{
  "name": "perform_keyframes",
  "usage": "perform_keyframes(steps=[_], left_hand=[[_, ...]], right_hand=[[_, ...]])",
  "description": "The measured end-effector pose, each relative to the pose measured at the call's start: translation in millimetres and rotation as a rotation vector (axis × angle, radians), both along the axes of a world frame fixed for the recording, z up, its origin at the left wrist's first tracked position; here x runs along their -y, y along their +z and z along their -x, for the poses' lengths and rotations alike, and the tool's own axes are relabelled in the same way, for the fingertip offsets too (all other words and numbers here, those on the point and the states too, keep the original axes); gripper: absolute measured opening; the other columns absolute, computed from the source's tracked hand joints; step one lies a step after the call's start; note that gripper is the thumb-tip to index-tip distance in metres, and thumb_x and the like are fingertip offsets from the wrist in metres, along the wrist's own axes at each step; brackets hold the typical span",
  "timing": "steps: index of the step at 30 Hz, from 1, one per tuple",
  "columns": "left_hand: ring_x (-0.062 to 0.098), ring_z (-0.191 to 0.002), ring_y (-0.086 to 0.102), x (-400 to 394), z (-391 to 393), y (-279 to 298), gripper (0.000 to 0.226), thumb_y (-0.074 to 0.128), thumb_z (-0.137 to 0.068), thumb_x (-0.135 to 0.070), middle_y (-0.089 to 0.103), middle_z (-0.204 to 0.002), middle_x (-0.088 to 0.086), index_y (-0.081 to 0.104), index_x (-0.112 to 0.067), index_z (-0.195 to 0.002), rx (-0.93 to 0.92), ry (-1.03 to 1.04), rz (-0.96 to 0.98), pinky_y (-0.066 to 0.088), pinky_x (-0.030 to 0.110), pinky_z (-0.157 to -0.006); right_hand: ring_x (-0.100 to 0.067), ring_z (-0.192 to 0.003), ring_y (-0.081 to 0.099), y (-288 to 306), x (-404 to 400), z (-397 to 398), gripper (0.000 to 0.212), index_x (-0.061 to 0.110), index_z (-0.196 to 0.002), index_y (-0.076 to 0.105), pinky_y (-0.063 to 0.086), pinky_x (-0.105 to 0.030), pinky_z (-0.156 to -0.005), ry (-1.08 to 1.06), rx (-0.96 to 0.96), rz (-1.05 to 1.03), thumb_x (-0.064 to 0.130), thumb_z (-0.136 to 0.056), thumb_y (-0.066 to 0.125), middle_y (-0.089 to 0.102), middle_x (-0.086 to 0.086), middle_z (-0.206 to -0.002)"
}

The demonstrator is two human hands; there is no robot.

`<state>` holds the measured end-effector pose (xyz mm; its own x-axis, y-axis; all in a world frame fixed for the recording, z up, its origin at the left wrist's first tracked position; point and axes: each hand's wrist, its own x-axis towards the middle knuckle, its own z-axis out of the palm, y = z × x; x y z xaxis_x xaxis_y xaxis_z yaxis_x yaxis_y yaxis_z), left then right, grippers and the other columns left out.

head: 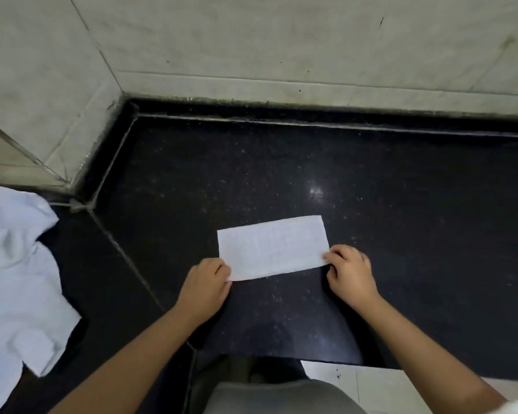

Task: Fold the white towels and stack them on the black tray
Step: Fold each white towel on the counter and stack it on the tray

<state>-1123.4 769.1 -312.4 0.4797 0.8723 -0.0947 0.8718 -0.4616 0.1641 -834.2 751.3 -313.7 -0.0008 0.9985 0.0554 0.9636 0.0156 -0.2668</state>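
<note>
- Your left hand (pixel 205 286) and right hand (pixel 350 274) each pinch a near corner of the folded towel (pixel 271 248), fingers curled.
- Uneven pulling could skew the fold on the worktop (pixel 401 204).

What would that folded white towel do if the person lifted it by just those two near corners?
The folded towel would probably sag and hang open, since it is thin cloth like the rumpled pile. It looks light: the left hand and right hand only pinch its corners. On the glossy black counter it would likely slide easily.
</note>
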Motion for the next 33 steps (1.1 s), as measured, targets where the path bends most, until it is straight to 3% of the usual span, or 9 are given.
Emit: perform_keyframes(steps=[2,5,7,10,13,16,24,28,33], left_hand=[[0.022,-0.068,0.064,2,2,1,0.021,0.08,-0.063,-0.025,0.064,-0.076,0.001,0.066,-0.013,-0.072,0.021,0.045,0.003,0.051,0.032,-0.054],[0.027,-0.076,0.066,-7,-10,13,0.033,0.048,-0.079,-0.034,0.067,-0.084,0.007,0.069,-0.007,-0.08,0.083,0.1,-0.075,0.055,0.037,-0.063],[0.035,-0.1,0.063,-17,-33,21,0.037,0.046,-0.086,-0.03,0.066,-0.107,0.016,0.067,-0.002,-0.099,0.123,0.152,-0.071,0.052,0.042,-0.084],[0.026,-0.144,0.017,-27,-68,16,0.051,0.041,-0.097,-0.031,0.027,-0.152,0.012,0.035,-0.004,-0.14,0.095,0.218,0.052,0.017,0.035,-0.117],[0.02,-0.146,-0.006,-30,-84,-3,0.062,0.028,-0.099,-0.04,-0.001,-0.158,0.007,0.008,-0.009,-0.149,0.029,0.281,0.148,-0.002,0.033,-0.118],[0.019,-0.146,-0.01,-28,-84,-12,0.063,0.022,-0.099,-0.043,-0.008,-0.158,0.006,0.001,-0.011,-0.149,-0.015,0.314,0.178,-0.007,0.034,-0.117],[0.018,-0.146,-0.01,-26,-85,-10,0.062,0.022,-0.099,-0.042,-0.008,-0.158,0.006,0.001,-0.011,-0.149,0.003,0.304,0.191,-0.008,0.033,-0.117],[0.02,-0.145,-0.011,-34,-78,-1,0.061,0.028,-0.1,-0.039,-0.008,-0.158,0.007,0.005,-0.01,-0.149,0.091,0.33,0.162,-0.005,0.032,-0.118],[0.02,-0.146,-0.003,-29,-33,10,0.055,0.04,-0.098,-0.029,0.007,-0.158,0.006,0.022,-0.01,-0.146,0.241,0.453,0.03,0.004,0.033,-0.118]], right_hand=[[-0.038,-0.087,0.065,7,0,2,0.025,0.004,-0.081,0.073,0.047,-0.049,-0.08,-0.106,-0.072,0.02,-0.01,-0.061,0.07,0.07,-0.013,-0.088],[-0.034,-0.109,0.053,23,-8,6,0.023,0.005,-0.104,0.067,0.04,-0.042,-0.089,-0.342,-0.092,0.115,0.013,-0.086,0.056,0.065,-0.013,-0.112],[-0.031,-0.112,0.049,26,-13,9,0.03,0.006,-0.108,0.063,0.039,-0.04,-0.09,-0.394,-0.021,0.236,0.028,-0.09,0.052,0.06,-0.012,-0.117],[-0.029,-0.113,0.048,25,-15,20,0.033,0.006,-0.107,0.061,0.038,-0.038,-0.092,-0.409,0.069,0.367,0.032,-0.089,0.049,0.056,-0.012,-0.119],[-0.028,-0.116,0.046,23,-18,29,0.035,0.007,-0.11,0.06,0.036,-0.038,-0.095,-0.456,0.085,0.408,0.032,-0.089,0.049,0.054,-0.011,-0.122],[-0.028,-0.116,0.046,25,-22,32,0.034,0.006,-0.109,0.06,0.035,-0.039,-0.097,-0.525,0.02,0.455,0.032,-0.089,0.05,0.054,-0.011,-0.123],[-0.027,-0.102,0.055,30,-31,37,0.012,0.011,-0.09,0.059,0.036,-0.034,-0.088,-0.637,-0.168,0.522,0.02,-0.083,0.054,0.063,-0.008,-0.105],[-0.022,-0.079,0.052,35,-30,40,0.004,0.014,-0.079,0.05,0.028,-0.032,-0.079,-0.602,-0.205,0.435,0.016,-0.081,0.052,0.057,-0.001,-0.08],[-0.019,-0.072,0.048,59,-39,70,0.007,0.013,-0.077,0.049,0.029,-0.032,-0.086,-0.509,-0.386,0.175,0.012,-0.079,0.056,0.049,0.004,-0.067]])
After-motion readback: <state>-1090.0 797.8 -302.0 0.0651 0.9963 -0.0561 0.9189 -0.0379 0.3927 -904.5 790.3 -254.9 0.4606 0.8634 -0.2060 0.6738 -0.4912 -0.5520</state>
